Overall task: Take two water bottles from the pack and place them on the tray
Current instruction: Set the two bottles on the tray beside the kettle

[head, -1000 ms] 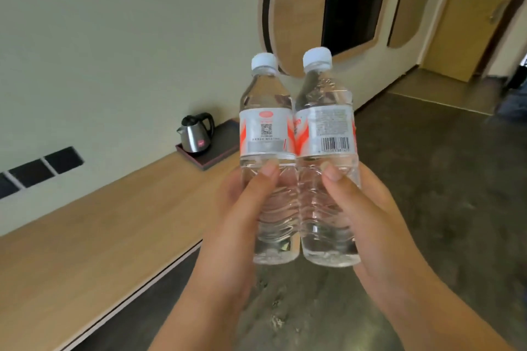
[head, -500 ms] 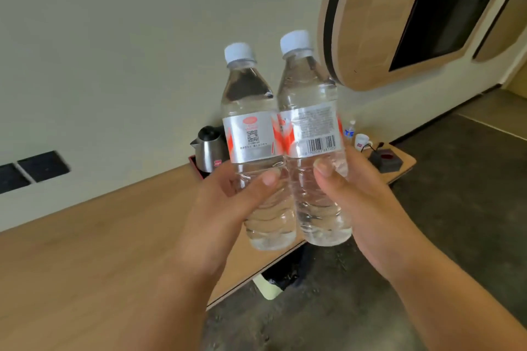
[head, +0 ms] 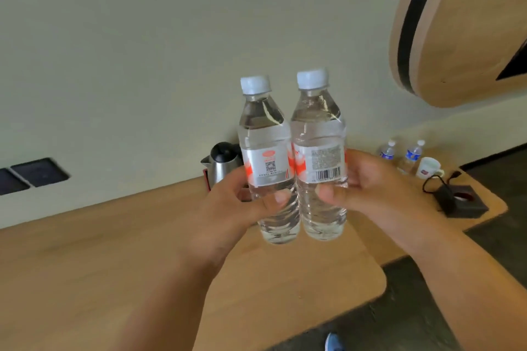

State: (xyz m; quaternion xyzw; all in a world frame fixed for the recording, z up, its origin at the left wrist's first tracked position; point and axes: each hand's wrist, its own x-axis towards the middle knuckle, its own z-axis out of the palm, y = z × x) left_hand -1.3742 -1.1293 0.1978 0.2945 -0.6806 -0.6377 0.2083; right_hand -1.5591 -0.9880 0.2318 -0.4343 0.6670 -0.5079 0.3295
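While carried upright, side by side, touching: two clear plastic water bottles, white caps, red-and-white labels [head: 293,157], long axes vertical. Left hand [head: 228,208] wrapped around left bottle, right hand [head: 373,191] around right bottle. Held above light wooden counter [head: 114,251]. Behind left bottle, steel kettle [head: 224,162] on dark tray [head: 206,179], mostly hidden. Far right: two small blue-labelled bottles [head: 400,155], white mug [head: 429,168].

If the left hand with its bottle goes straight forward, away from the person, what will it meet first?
Probably the kettle, which stands on the wooden counter directly behind the left hand and its bottle. The wall comes after it. Depth is unclear in this single view, so the gap cannot be judged.
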